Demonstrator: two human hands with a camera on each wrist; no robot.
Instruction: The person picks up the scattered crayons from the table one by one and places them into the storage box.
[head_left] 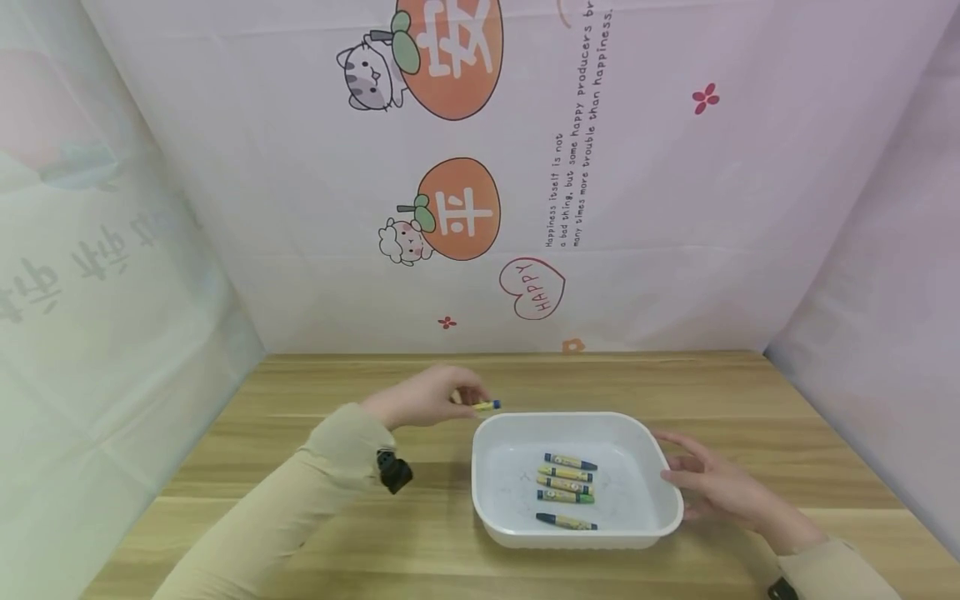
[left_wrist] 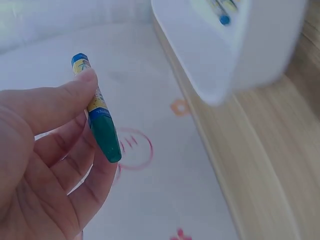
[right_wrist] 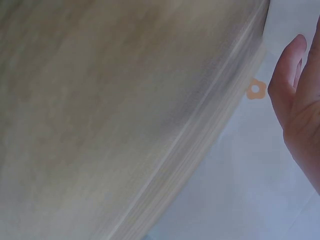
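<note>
My left hand (head_left: 429,395) pinches a crayon (left_wrist: 102,115) between thumb and fingers, just past the far left corner of a white plastic basin (head_left: 487,467). In the left wrist view this crayon has a dark green tip and a yellow and blue wrapper. Several crayons lie flat inside the basin, among them a green-tipped crayon (head_left: 564,497) and, nearer the front, a dark-tipped crayon (head_left: 567,522). Against the basin's right side rests my right hand (head_left: 712,483), its fingers fairly straight and the thumb at the rim. Its lower fingers are partly hidden in the head view.
The basin stands on a wood-grain table (head_left: 315,533). Behind the table hangs a white printed cloth (head_left: 645,275), and similar cloth closes off the left and right sides. A black wrist strap (head_left: 393,471) sits on the left sleeve.
</note>
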